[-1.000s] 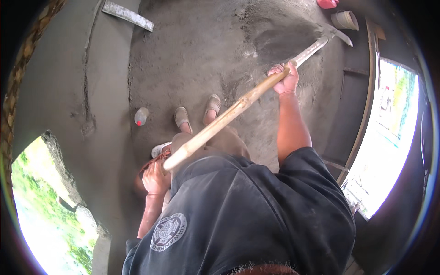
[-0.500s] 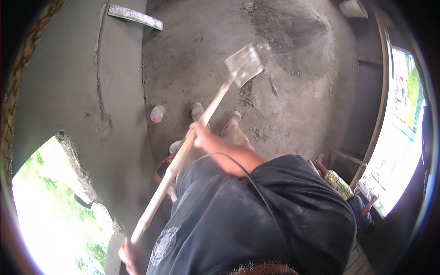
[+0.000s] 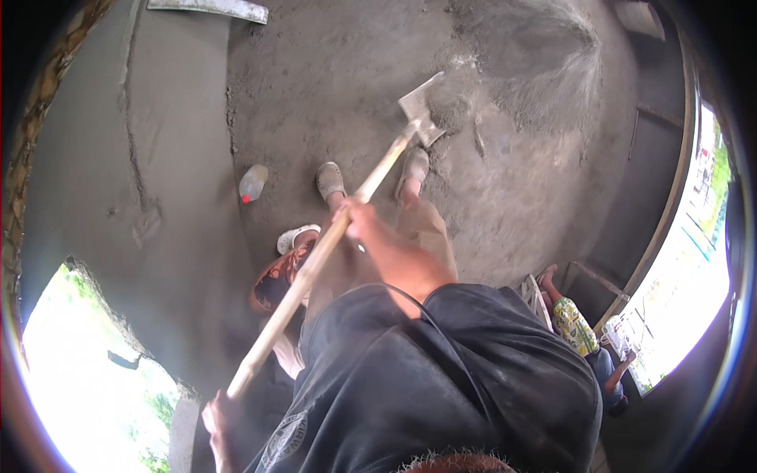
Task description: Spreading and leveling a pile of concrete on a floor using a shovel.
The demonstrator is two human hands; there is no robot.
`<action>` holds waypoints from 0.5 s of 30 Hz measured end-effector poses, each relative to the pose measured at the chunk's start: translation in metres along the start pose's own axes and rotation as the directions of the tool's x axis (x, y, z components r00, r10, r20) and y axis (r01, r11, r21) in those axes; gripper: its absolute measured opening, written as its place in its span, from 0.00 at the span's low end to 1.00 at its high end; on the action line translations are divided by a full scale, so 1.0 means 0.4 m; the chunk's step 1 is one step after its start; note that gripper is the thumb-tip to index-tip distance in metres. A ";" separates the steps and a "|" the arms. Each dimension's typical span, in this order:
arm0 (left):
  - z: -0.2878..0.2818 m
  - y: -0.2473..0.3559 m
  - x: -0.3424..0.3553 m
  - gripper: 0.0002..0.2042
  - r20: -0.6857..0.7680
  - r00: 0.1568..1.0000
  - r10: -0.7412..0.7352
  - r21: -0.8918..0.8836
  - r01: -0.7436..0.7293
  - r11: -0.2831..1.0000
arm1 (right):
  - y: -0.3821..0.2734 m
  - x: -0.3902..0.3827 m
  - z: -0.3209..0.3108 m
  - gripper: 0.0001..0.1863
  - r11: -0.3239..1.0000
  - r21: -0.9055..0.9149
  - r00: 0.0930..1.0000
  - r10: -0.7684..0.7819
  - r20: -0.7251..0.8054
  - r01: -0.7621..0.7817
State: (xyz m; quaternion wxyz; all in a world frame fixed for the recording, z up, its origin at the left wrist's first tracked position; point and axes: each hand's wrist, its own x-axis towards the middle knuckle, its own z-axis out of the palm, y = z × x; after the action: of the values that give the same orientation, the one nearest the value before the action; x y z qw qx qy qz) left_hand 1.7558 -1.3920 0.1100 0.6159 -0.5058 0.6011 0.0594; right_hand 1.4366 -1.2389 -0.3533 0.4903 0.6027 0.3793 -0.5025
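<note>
A long-handled shovel (image 3: 311, 264) runs diagonally in front of me, its pale wooden shaft low at the left. My right hand (image 3: 356, 218) is closed around the middle of the shaft. At the lower left, my left hand (image 3: 218, 415) grips the shaft's end. The flat metal blade (image 3: 412, 102) is down at the floor, just beyond my feet. Grey, mortar-like material (image 3: 448, 101) covers part of the blade. Farther off spreads a grey powdery heap (image 3: 544, 59).
A clear bottle with a red cap (image 3: 253, 183) lies left of my shoes. A long pale board (image 3: 209, 8) is at the far left. One person's patterned shorts (image 3: 280, 277) show close at my left; another person (image 3: 579, 327) is at the right. A bucket (image 3: 640, 19) lies far right.
The blade has swung nearer and tilted, and now carries grey material; earlier its face looked mostly bare. Both hands kept their hold. My view has shifted, and my right foot stands farther forward.
</note>
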 end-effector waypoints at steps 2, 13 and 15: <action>-0.021 0.163 0.001 0.09 -0.010 0.990 0.137 -0.026 -0.138 0.990 | -0.210 0.001 -0.028 0.07 0.988 -0.053 0.985 -0.153 -0.086 0.148; 0.174 0.467 -0.018 0.09 -0.021 0.938 0.347 -0.227 -0.343 0.912 | -0.560 -0.160 -0.140 0.06 0.918 -0.251 0.922 -0.352 -0.161 0.307; 0.211 0.446 0.008 0.09 -0.050 0.927 0.373 -0.205 -0.375 0.904 | -0.539 -0.227 -0.147 0.05 0.910 -0.235 0.911 -0.382 -0.155 0.341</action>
State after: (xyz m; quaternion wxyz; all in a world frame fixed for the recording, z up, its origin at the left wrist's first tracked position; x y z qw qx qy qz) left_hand 1.6926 -1.2493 -0.0105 0.5330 -0.4440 0.6802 0.2371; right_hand 1.2267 -1.1285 -0.3089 0.4071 0.5153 0.5808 -0.4811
